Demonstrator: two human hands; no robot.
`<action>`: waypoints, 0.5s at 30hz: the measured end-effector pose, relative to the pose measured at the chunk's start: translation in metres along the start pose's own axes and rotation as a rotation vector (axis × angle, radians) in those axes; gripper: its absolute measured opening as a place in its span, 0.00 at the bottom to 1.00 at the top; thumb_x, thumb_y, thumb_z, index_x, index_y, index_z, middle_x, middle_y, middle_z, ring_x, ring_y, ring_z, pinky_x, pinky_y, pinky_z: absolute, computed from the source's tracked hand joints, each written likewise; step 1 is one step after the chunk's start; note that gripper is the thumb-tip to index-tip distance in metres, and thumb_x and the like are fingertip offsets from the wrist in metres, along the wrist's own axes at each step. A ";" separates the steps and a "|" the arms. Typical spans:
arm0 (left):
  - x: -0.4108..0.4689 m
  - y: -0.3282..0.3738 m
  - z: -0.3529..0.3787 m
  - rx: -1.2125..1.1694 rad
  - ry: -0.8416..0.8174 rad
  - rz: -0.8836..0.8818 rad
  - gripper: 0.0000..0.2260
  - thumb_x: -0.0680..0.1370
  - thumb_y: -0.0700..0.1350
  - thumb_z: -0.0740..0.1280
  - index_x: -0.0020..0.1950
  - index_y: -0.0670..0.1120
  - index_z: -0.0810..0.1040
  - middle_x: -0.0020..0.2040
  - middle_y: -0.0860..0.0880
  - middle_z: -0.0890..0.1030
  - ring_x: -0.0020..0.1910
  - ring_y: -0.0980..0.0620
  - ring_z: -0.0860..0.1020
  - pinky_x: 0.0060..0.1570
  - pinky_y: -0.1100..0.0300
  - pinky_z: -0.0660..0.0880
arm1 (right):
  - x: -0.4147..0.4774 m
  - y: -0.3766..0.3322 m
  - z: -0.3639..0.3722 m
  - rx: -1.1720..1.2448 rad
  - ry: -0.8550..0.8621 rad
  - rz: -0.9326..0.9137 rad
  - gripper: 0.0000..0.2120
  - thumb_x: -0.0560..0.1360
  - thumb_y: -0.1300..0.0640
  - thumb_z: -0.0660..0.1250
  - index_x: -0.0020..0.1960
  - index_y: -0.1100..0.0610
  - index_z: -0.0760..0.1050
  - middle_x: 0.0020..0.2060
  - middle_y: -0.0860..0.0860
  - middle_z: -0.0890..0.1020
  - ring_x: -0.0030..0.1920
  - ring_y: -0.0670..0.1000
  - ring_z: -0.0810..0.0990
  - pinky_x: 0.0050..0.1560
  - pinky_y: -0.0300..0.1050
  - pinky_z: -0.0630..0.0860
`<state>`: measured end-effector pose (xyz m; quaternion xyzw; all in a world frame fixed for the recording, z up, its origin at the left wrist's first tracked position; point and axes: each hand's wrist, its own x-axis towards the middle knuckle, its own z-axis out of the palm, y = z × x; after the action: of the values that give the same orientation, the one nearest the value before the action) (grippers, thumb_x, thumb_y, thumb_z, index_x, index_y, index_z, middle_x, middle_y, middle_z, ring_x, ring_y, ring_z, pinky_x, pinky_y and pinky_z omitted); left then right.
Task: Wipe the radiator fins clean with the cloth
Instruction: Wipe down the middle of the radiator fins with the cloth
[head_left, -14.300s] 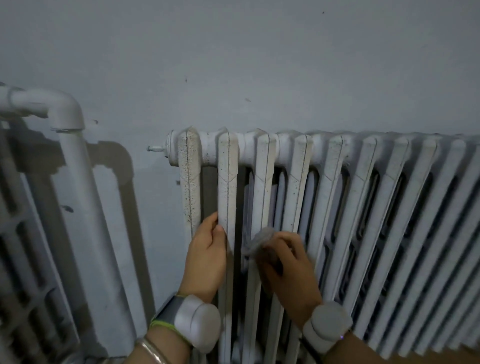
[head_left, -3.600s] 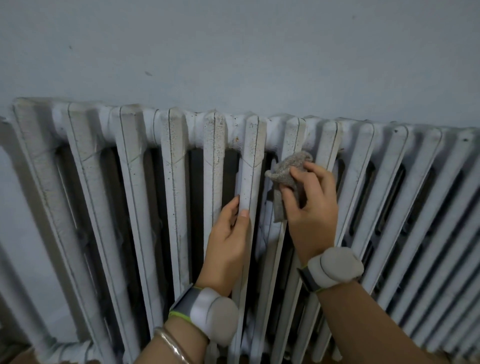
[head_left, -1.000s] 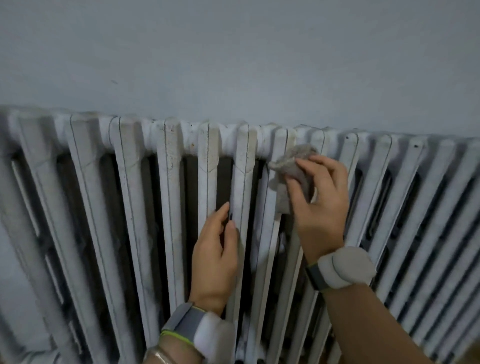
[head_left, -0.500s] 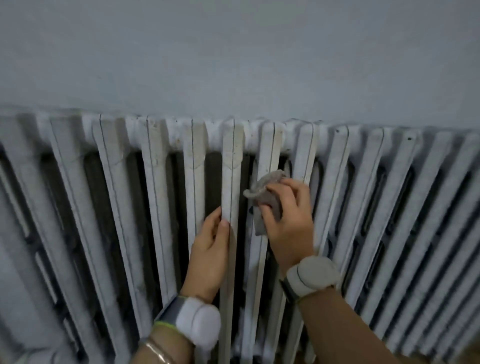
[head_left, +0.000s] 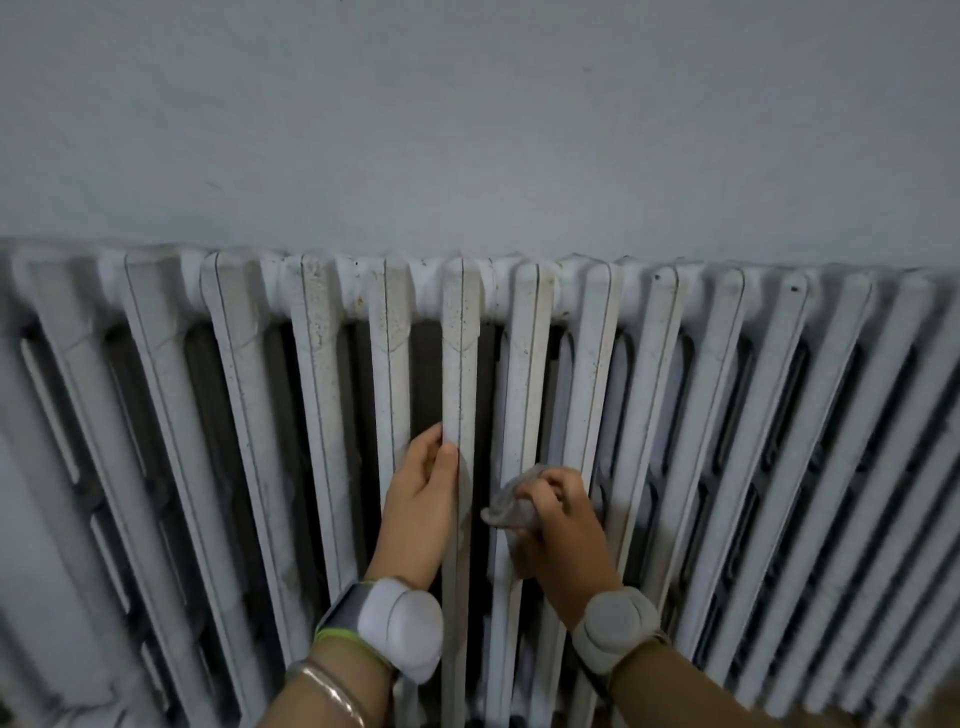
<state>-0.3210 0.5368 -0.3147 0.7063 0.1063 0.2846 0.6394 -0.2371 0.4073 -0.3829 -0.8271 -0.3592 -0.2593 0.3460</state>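
Observation:
A white cast-iron radiator (head_left: 311, 374) with many upright, speckled fins runs across the whole view under a pale wall. My left hand (head_left: 422, 501) grips one middle fin, thumb on its front face and fingers behind it. My right hand (head_left: 563, 525) holds a crumpled grey cloth (head_left: 511, 506) bunched under its curled fingers. The cloth is pressed on the front of the neighbouring fin to the right, about halfway down. Both wrists wear pale padded bands.
A plain grey-blue wall (head_left: 478, 130) fills the upper half. Dark narrow gaps separate the fins. A pipe joint (head_left: 98, 701) shows at the lower left corner. A strip of brown floor (head_left: 935, 706) shows at the lower right.
My right hand has slid the cloth down the fin from near its top to about halfway. My left hand has kept its hold on the neighbouring fin.

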 end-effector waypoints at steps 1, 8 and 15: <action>-0.001 0.001 0.000 -0.007 -0.002 -0.005 0.18 0.82 0.49 0.57 0.72 0.52 0.66 0.62 0.60 0.70 0.61 0.63 0.66 0.61 0.67 0.60 | 0.000 -0.001 -0.005 0.015 0.007 -0.019 0.13 0.70 0.69 0.66 0.48 0.53 0.73 0.52 0.36 0.65 0.54 0.32 0.70 0.44 0.24 0.69; -0.002 0.003 0.001 -0.026 0.009 -0.004 0.17 0.81 0.50 0.57 0.70 0.53 0.67 0.60 0.60 0.71 0.57 0.64 0.69 0.59 0.67 0.61 | 0.036 -0.027 -0.045 0.008 0.425 -0.094 0.11 0.73 0.65 0.67 0.55 0.60 0.78 0.55 0.54 0.76 0.55 0.52 0.77 0.57 0.46 0.76; -0.001 0.000 0.004 -0.047 0.032 -0.009 0.18 0.81 0.50 0.57 0.71 0.51 0.67 0.62 0.58 0.73 0.59 0.62 0.69 0.58 0.69 0.62 | 0.078 -0.052 -0.058 0.203 0.586 -0.120 0.14 0.76 0.64 0.67 0.61 0.61 0.76 0.62 0.57 0.70 0.62 0.46 0.70 0.65 0.36 0.67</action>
<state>-0.3194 0.5330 -0.3153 0.6860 0.1129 0.2952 0.6553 -0.2407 0.4217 -0.2739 -0.6559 -0.3163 -0.4693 0.4995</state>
